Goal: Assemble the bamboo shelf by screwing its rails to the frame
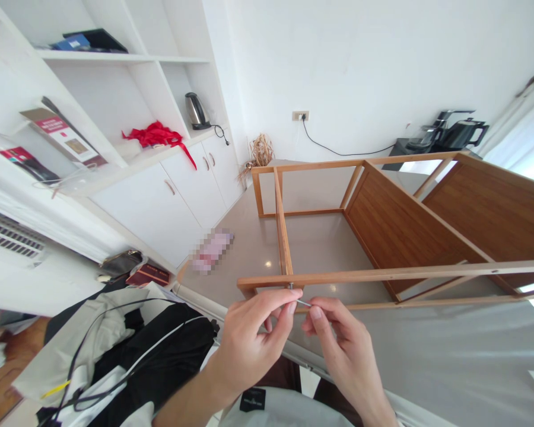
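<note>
A wooden shelf frame [382,274] lies on its side on the grey table. A small metal bolt [291,286] sticks out of its near rail, close to the left end. Just below that bolt, my left hand [253,332] pinches one end of a thin metal rod [304,303] that looks like a hex key. The thumb and index finger of my right hand [342,344] grip the rod's other end. Fingertips hide both ends, so whether the rod sits in the bolt I cannot tell.
Clothes [169,350] and cables are heaped at the left. White cabinets [151,201] with open shelves stand behind them, holding a kettle [196,111] and red ribbon [158,135]. A black kettle set [458,135] sits at the back right. A blurred pink item [212,251] lies on the table [427,350].
</note>
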The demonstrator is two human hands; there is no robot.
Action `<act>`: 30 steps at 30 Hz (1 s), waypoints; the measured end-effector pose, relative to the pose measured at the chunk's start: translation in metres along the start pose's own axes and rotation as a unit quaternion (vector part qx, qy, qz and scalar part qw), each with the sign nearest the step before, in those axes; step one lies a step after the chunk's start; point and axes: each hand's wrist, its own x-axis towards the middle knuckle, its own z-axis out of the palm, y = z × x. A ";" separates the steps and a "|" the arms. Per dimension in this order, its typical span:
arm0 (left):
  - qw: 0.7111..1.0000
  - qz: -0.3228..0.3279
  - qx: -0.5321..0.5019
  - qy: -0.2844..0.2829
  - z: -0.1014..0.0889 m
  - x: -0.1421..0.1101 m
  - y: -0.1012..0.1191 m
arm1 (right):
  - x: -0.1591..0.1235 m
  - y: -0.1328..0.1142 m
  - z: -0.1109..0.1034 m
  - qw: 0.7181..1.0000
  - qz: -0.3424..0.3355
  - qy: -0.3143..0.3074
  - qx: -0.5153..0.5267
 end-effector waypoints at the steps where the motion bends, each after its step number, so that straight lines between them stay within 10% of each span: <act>1: 1.000 0.001 0.001 0.001 0.000 0.000 0.000 | 0.000 0.000 0.000 1.000 -0.001 0.000 -0.002; 30: 0.999 -0.016 -0.042 -0.003 0.002 -0.005 -0.001 | -0.002 -0.006 -0.013 0.993 -0.074 0.069 -0.055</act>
